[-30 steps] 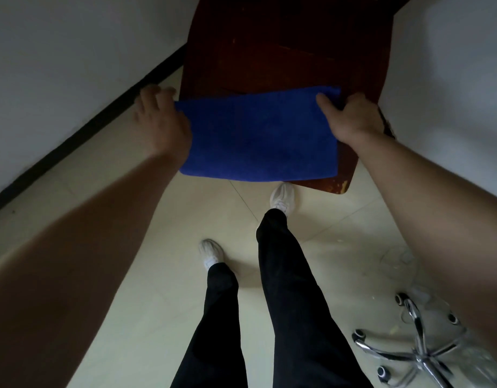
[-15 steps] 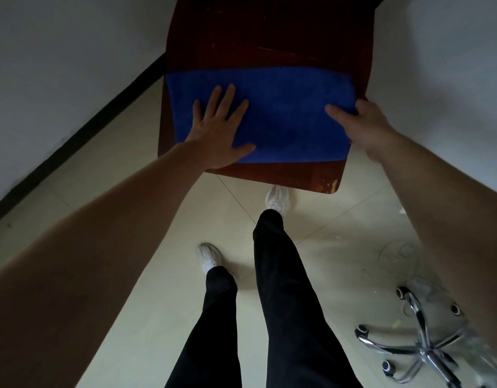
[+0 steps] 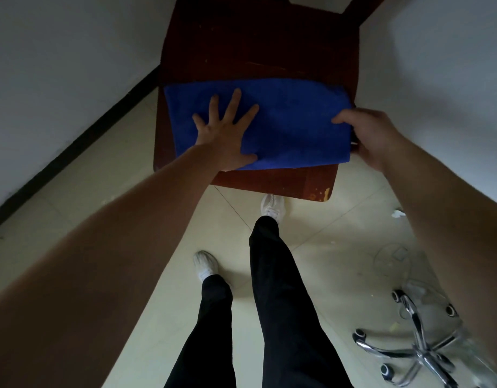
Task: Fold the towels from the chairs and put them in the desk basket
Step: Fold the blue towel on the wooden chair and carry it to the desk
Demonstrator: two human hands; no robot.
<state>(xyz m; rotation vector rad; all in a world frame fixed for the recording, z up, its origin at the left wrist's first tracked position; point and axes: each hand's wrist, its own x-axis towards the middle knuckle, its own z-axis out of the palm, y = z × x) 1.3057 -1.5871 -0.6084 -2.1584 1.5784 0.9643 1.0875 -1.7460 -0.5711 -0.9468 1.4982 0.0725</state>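
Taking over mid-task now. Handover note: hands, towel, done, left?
Left hand: open, pressed flat on the blue towel.
Right hand: pinches the towel's right edge, thumb on top.
Towel: lies flat as a rectangle on the wooden chair seat.
Done: it looks part-folded, but the layers are hard to tell.
Left: finish the fold and carry it to the desk basket, which is not in view. No other towels are in view.

Chair (image 3: 255, 46): dark red wood, against white wall (image 3: 59, 65).
Towel (image 3: 292, 121): blue, lying flat across seat's front.
Left grip (image 3: 227, 138): fingers (image 3: 233, 103) spread, pressing on towel.
Right grip (image 3: 373, 135): curled round towel's right edge.
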